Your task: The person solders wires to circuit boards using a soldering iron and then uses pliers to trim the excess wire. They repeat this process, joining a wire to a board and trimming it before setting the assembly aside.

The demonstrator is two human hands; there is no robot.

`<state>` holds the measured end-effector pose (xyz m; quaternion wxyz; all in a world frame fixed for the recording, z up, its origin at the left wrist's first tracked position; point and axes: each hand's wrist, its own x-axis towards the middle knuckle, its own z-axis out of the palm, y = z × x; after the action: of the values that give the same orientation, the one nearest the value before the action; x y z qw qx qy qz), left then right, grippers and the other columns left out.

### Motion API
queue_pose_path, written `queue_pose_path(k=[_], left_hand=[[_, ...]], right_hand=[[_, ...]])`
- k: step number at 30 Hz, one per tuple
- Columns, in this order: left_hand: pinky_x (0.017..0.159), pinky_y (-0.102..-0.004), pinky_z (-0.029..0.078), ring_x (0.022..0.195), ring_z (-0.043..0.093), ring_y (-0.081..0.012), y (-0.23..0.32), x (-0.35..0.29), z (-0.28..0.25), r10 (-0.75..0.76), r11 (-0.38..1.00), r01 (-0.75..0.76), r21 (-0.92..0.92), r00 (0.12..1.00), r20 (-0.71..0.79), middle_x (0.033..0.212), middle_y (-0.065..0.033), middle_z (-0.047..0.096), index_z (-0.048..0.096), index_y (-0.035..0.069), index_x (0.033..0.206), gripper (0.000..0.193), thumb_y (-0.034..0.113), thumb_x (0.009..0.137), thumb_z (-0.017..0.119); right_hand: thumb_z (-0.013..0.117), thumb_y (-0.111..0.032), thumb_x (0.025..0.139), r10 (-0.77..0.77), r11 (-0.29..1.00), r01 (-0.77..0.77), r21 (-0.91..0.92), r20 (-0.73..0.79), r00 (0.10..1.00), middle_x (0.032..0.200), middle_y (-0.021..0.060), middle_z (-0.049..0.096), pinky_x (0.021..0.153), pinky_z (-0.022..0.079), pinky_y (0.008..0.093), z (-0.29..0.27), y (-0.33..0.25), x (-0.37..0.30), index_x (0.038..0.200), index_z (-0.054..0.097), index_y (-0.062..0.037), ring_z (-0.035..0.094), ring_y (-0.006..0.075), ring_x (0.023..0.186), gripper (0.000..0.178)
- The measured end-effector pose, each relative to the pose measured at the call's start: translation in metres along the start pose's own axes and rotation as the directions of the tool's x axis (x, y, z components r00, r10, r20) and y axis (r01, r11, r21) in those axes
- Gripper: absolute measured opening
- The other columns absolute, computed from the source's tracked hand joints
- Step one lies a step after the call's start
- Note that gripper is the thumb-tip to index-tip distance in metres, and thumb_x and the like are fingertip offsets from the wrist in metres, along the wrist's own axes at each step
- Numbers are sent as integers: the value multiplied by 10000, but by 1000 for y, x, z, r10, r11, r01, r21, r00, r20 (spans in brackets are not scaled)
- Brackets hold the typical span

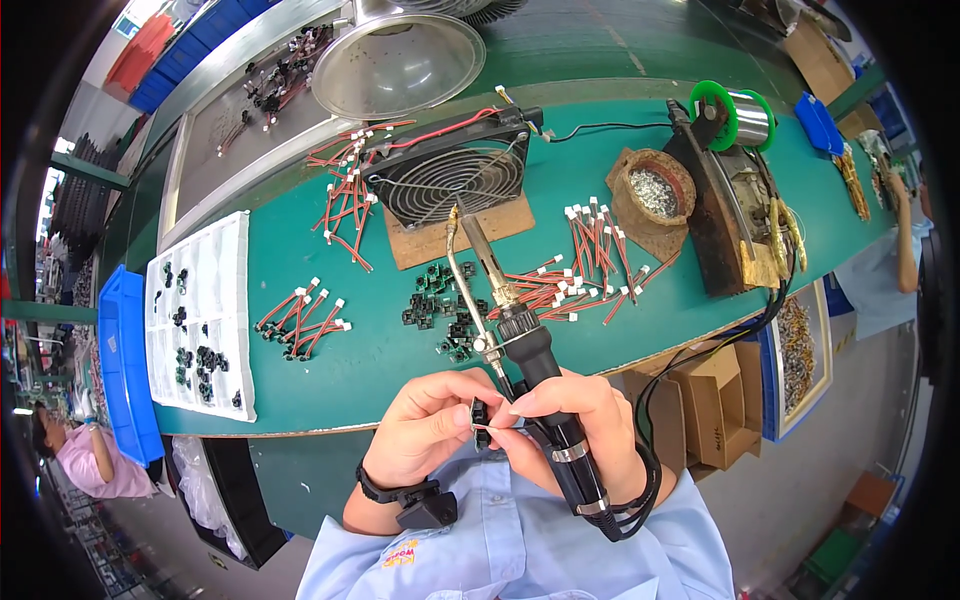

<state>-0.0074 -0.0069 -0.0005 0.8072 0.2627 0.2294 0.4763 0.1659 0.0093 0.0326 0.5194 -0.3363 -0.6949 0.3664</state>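
Note:
Close to my body, my left hand (425,425) pinches a small black part (480,412) between thumb and fingers. My right hand (592,425) is closed round a soldering iron (530,348) with a thin solder feed tube fixed along it. The iron points up and away from me, its tip over the base of the fan. Right thumb and fingertip also meet at the black part, where a thin wire seems to be; the exact grip is too small to tell. Beyond my hands lie several small black-and-green parts (440,300) and red-black wire leads (575,290) with white connectors.
A black fan (455,175) stands at the back. A green solder spool (735,115) and a round pot (655,190) are at right. At left are a white sheet tray (205,260), a blue bin (125,360) and more wire leads (305,322). Co-workers sit at both sides.

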Motion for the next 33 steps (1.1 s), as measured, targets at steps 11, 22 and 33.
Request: queue_pose_path(k=[11,22,33], left_hand=[[720,-298,438,842,543,-179,1,0,1,-1,1000,2,18,1000,-11,959,-108,562,596,-43,1051,263,158,881,580],[722,-301,446,841,552,-183,0,1,1,8,1000,-8,27,1000,-15,954,-110,569,603,-54,1052,257,135,879,580],[740,-289,432,852,544,-168,0,1,2,-3,999,5,46,999,-37,956,-100,570,610,-47,1047,258,142,873,596]], right_hand=[[722,51,670,-10,999,10,31,5,1000,763,77,640,563,499,278,0,2,0,1007,484,-47,637,201,647,424],[702,83,633,1,997,2,71,-41,999,807,74,614,535,476,294,0,3,-1,1001,530,-24,592,227,601,420],[699,89,634,10,996,-7,85,-35,999,814,82,613,555,489,297,-1,4,-1,998,524,-21,615,233,635,419]])
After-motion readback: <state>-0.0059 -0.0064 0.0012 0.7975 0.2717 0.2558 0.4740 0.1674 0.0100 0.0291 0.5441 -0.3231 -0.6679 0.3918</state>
